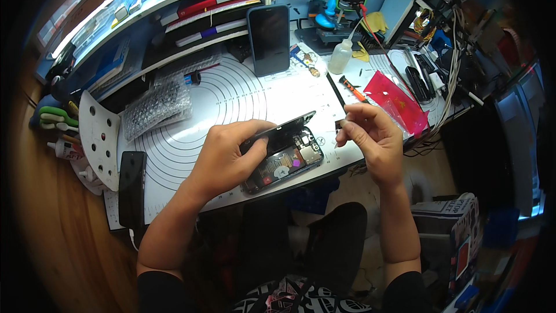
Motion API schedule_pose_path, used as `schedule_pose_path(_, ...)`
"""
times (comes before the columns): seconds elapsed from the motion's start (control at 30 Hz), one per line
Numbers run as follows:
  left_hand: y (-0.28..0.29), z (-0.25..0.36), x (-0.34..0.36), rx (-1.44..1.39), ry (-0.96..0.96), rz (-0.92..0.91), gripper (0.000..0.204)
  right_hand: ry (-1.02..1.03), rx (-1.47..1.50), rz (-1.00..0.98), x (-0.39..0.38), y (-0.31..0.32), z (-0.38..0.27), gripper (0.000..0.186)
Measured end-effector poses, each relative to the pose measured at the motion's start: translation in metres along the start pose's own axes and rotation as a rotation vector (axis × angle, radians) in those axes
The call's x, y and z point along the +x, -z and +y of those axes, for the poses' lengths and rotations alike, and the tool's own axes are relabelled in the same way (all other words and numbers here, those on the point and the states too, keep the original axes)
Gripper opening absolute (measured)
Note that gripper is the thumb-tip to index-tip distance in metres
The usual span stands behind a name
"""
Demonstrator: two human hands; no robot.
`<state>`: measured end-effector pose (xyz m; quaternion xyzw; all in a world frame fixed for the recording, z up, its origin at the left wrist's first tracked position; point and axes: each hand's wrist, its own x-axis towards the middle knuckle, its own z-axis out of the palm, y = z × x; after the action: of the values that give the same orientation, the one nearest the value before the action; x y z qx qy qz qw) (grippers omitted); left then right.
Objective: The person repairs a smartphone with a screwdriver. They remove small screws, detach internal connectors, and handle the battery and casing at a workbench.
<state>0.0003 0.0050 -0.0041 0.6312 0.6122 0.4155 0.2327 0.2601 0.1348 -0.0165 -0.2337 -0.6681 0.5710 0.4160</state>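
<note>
An opened phone [292, 159] lies near the mat's front edge with its inner parts showing. My left hand [226, 153] is closed on the phone's screen [284, 131], thumb on one side, and keeps it tilted up over the body. To the right of the phone, my right hand [373, 139] is raised in a pinch. Whatever is between those fingertips is too small to make out. A thin black stick [336, 90] runs up from beside the right fingers; whether it touches them I cannot tell. Beyond it rests an orange and black screwdriver [352, 88].
A dark phone [269, 40] stands upright at the back; another [132, 188] lies at the left edge. Bubble wrap [157, 108], a squeeze bottle [340, 56], a pink sheet [397, 101] and a perforated white plate [98, 139] surround the white mat [202, 119]. Cables [454, 75] hang right.
</note>
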Motion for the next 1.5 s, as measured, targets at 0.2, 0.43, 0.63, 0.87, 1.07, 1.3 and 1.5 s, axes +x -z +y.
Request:
schedule_pose_path(0.2, -0.001, -0.002, 0.000, -0.040, 0.020, 0.036, 0.026, 0.223, -0.265, 0.017, -0.006, -0.022, 0.010, 0.017)
schedule_pose_path(0.43, -0.002, -0.005, -0.001, -0.037, 0.018, 0.057, 0.025, 0.467, -0.499, -0.097, 0.010, -0.028, 0.019, 0.018)
schedule_pose_path(0.63, -0.002, -0.005, -0.001, -0.042, -0.014, 0.061, 0.024, 0.625, -0.659, -0.094, 0.004, -0.037, 0.033, 0.031)
schedule_pose_path(0.87, -0.003, -0.005, -0.001, 0.003, -0.098, 0.071, 0.025, 0.722, -0.745, -0.065, -0.002, -0.042, 0.040, 0.027)
schedule_pose_path(1.07, -0.007, -0.008, -0.002, 0.027, -0.148, 0.094, 0.025, 0.709, -0.744, -0.116, -0.001, -0.040, 0.042, 0.028)
schedule_pose_path(1.3, -0.003, -0.005, -0.004, 0.066, -0.143, 0.090, 0.026, 0.697, -0.764, -0.113, 0.002, -0.045, 0.043, 0.028)
schedule_pose_path(1.5, -0.006, -0.004, 0.000, 0.071, -0.157, 0.086, 0.027, 0.691, -0.767, -0.098, 0.002, -0.042, 0.045, 0.028)
